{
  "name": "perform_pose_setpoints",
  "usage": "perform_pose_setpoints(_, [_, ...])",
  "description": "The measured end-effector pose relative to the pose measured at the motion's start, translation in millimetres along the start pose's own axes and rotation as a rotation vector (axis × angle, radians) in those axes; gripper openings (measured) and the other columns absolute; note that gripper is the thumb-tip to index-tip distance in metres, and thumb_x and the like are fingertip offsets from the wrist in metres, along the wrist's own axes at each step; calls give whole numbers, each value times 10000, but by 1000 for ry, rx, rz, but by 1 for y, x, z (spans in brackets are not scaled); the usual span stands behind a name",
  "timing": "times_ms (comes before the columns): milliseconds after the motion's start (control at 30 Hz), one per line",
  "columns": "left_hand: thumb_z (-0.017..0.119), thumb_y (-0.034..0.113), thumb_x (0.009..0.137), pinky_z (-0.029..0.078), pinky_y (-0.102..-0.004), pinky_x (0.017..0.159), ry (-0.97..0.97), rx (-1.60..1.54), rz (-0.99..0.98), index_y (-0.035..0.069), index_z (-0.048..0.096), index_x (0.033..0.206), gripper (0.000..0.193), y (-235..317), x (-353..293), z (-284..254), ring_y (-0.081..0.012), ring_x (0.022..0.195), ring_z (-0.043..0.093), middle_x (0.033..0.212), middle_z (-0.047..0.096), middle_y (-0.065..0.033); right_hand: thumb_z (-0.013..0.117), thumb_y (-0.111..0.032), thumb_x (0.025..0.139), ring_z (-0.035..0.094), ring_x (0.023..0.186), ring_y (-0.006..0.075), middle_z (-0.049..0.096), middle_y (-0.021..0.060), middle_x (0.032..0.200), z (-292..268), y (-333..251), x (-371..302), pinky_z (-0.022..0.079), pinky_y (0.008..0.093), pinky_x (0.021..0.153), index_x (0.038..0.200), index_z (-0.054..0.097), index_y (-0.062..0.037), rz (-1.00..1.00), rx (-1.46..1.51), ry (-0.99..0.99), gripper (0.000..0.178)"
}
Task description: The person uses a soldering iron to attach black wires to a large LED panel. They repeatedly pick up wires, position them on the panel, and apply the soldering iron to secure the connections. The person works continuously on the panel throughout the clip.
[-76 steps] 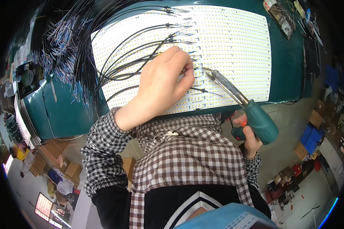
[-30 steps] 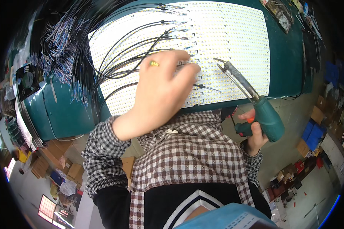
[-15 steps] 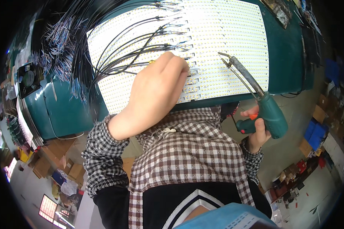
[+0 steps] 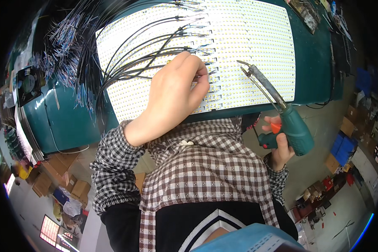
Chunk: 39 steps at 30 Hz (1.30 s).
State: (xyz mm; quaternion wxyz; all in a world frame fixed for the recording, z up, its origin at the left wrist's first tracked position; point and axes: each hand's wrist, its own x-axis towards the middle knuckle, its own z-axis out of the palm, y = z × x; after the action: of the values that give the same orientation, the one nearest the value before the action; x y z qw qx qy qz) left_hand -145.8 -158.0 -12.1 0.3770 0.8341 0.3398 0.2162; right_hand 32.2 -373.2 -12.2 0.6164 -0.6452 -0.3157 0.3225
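A white panel of LED strips (image 4: 256, 38) with rows of small yellow chips lies on the bench. My left hand (image 4: 176, 86) is over its middle, thumb and fingers pinched on the end of a black cable (image 4: 143, 77) beside the centre column of solder pads. Several other black cables (image 4: 155, 35) run from the left to that column, their thin bared ends lying on the pads. My right hand (image 4: 281, 149) grips a green soldering gun (image 4: 296, 130) by its handle, a finger at the orange trigger. The gun's tip (image 4: 240, 63) points over the panel's right half, apart from my left hand.
A thick bundle of cables with stripped blue, white and reddish ends (image 4: 67, 46) spreads over the left of the green bench (image 4: 67, 122). A small black fan (image 4: 29, 85) stands at the left edge. A dirty metallic block (image 4: 304, 14) sits at the far right.
My left thumb has come into view, apart from the knuckles, and the fingers have shifted slightly. The soldering gun has moved slightly left and down.
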Motion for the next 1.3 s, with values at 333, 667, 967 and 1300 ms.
perform_pose_setpoints(333, [639, 23, 730, 458, -343, 538, -24, -2, -34, 47, 548, 767, 102, -3, 1, -2, -247, 601, 574, 738, 562, -81, 608, -241, 874, 655, 863, 322, 610, 210, 982, 2, 0, -5, 594, 387, 663, 1180, 523, 116, 35, -13, -26, 478])
perform_pose_setpoints(667, [627, 50, 742, 466, -355, 542, -93, -39, -55, 36, 566, 756, 64, -3, 7, -9, -261, 612, 583, 740, 574, -96, 611, -220, 870, 650, 850, 318, 613, 219, 970, 4, -1, -8, 587, 403, 697, 1158, 529, 124, 84, 6, -58, 455])
perform_pose_setpoints(967, [615, 74, 740, 480, -404, 605, -166, -22, -69, 27, 577, 763, 64, -1, 14, -16, -315, 690, 610, 765, 603, -130, 619, -219, 871, 648, 844, 305, 623, 233, 951, 2, -1, -10, 570, 404, 724, 1127, 535, 140, 92, -21, -109, 449])
perform_pose_setpoints(1300, [606, 73, 737, 472, -418, 614, -187, 27, -62, 23, 569, 752, 64, 0, 15, -17, -329, 700, 600, 754, 590, -135, 693, -178, 849, 642, 932, 222, 665, 132, 999, -3, 0, -14, 516, 349, 823, 1137, 595, 37, 164, -2, -152, 373])
